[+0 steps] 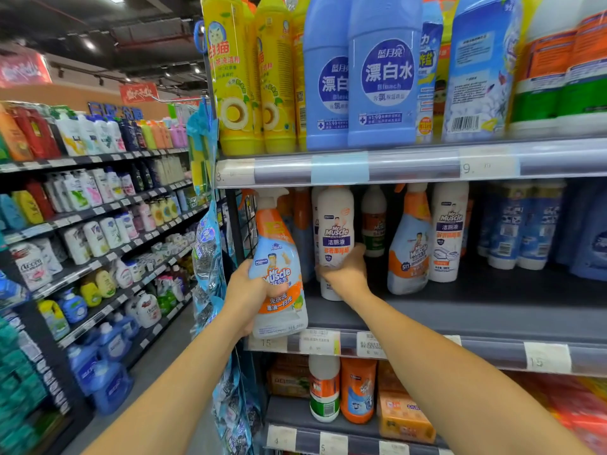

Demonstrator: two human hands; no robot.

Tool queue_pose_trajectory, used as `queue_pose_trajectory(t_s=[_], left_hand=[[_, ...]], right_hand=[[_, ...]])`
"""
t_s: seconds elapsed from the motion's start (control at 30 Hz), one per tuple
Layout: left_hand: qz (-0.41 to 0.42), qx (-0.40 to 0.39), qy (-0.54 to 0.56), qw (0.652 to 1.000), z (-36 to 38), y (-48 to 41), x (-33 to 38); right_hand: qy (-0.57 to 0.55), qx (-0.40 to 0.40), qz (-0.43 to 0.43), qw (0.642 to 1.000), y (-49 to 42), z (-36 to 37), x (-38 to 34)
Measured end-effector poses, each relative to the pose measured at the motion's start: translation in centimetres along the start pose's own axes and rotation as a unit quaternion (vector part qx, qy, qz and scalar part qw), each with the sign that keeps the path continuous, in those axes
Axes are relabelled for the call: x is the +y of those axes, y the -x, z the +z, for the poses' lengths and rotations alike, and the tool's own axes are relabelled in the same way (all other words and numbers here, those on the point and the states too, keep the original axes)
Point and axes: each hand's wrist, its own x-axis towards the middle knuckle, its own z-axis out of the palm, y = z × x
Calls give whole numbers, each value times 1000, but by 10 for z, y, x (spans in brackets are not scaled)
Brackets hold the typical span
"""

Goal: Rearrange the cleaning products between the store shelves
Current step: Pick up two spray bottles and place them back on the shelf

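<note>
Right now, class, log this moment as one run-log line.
left hand: grips spray bottle at shelf edge | right hand: grips white bottle on middle shelf | step: rearranging

The spray bottle [279,274] near the left of the middle shelf [492,313] is translucent pale plastic under a glossy printed sleeve, with a smooth orange plastic trigger head. Just right of it, the white bottle [335,231] is opaque plastic with a soft sheen. The middle shelf itself looks like matt dark grey painted metal, and its front rail [486,351] is clear, shiny plastic over paper price tags [547,357]. On the upper shelf, the blue bleach bottles [382,80] are smooth semi-matt plastic, and the yellow bottles [230,80] are glossy and translucent. Lower down, the orange soap packs [405,417] are wrapped in shiny film.
</note>
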Motion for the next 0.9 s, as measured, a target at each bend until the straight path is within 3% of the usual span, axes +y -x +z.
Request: queue_pose_trajectory(t_s=[0.17, 0.4, 0.9], left_hand=[[-2, 4, 0, 1000, 0, 0, -1], [-5, -2, 7, 1000, 0, 1, 0], [-13, -5, 23, 1000, 1, -6, 1]], right_hand=[[-30, -62, 9, 998, 2, -3, 4], [67, -183, 6, 981, -2, -36, 16], [78, -167, 8, 983, 2, -31, 16]])
